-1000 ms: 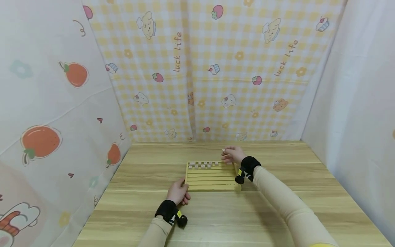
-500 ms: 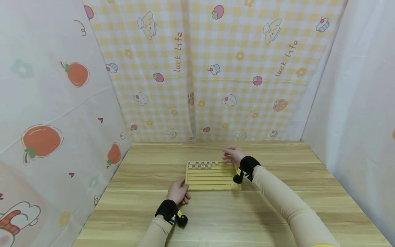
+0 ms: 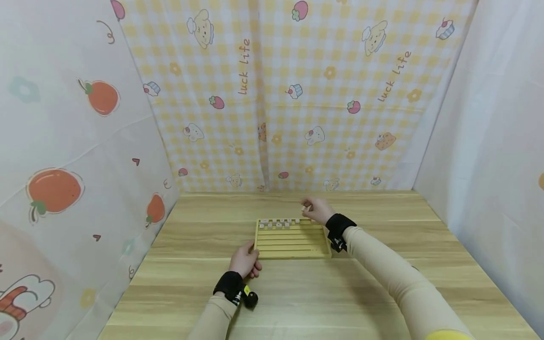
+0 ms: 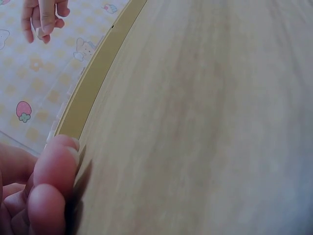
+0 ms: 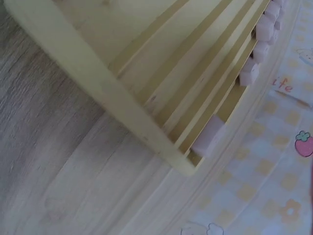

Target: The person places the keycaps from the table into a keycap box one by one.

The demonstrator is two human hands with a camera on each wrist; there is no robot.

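A yellow slatted tray (image 3: 291, 241) lies on the wooden table, with small pale keycaps (image 3: 278, 225) set along its far rows, mostly at the left. At the tray's near left corner, my left hand (image 3: 244, 262) holds the rim; in the left wrist view its curled fingers (image 4: 56, 166) sit against the yellow edge. Over the far right part of the tray my right hand (image 3: 318, 211) pinches one small whitish keycap (image 3: 305, 208) between thumb and fingers. A wider keycap (image 5: 209, 137) sits in the tray's far right corner in the right wrist view, where the right hand is out of sight.
The wooden table (image 3: 204, 226) extends around the tray. Behind it hangs a yellow checked cloth (image 3: 289, 141) with cartoon prints, and pale curtains (image 3: 480, 141) close off both sides.
The right hand has turned and come slightly left and closer over the tray, bringing the pinched keycap into sight again. The left hand stays at the corner. The head view has shifted slightly.
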